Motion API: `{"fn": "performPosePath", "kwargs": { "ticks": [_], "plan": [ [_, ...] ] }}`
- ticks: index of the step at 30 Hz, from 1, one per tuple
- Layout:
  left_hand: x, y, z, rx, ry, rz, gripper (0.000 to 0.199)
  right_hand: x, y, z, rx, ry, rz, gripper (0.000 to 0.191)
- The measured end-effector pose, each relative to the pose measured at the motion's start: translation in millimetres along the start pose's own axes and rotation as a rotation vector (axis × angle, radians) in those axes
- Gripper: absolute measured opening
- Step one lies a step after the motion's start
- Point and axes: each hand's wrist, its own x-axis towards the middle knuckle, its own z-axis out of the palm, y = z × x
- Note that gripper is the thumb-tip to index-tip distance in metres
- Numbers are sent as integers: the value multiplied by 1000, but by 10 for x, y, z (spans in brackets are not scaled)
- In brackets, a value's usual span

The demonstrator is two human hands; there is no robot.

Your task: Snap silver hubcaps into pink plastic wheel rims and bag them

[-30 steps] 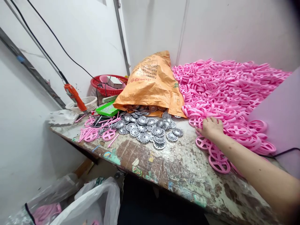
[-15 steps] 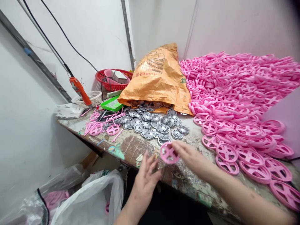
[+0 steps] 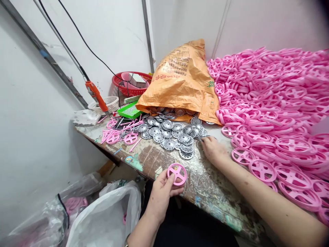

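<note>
Grey discs point(image 3: 169, 144), perhaps one in blurred right hand point(image 3: 215, 150).

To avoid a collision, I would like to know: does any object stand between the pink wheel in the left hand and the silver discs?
Nothing visible does: only worn tabletop shows between the pink wheel and the silver discs. The right hand is at their right edge, outside this gap.

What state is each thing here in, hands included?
Left hand: holding a wheel
Wheel: held by its rim
Right hand: at the discs; grip unclear
Discs: loosely heaped
Sack: open, discs at its mouth
Driver: hanging
Tray: holding small bits
Red basket: holding a box
White bag: open
</note>
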Motion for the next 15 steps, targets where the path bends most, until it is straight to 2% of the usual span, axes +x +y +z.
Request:
{"fn": "performPosePath", "kwargs": {
  "ticks": [3, 6, 8, 10, 13, 15],
  "plan": [
    [10, -26, -9, -3, -27, 25, 38, -142, -159, -246, 98, -23, 53, 34],
    [-14, -38, 30, -3, -75, 74, 37, -483, -472, -402, 445, -128, 7, 33],
    [-51, -29, 61, -14, -126, 102, 39, -723, -688, -389, 652, -137, -74, 31],
    [-100, -8, 69, -10, -163, 116, 39, -887, -836, -328, 724, -83, -127, 33],
    [-182, 28, 31, 17, -187, 136, 37, -958, -902, -300, 792, -37, -97, 36],
    [-231, 45, -9, 42, -206, 159, 35, -940, -886, -352, 909, -155, -49, 34]
  ]
}}
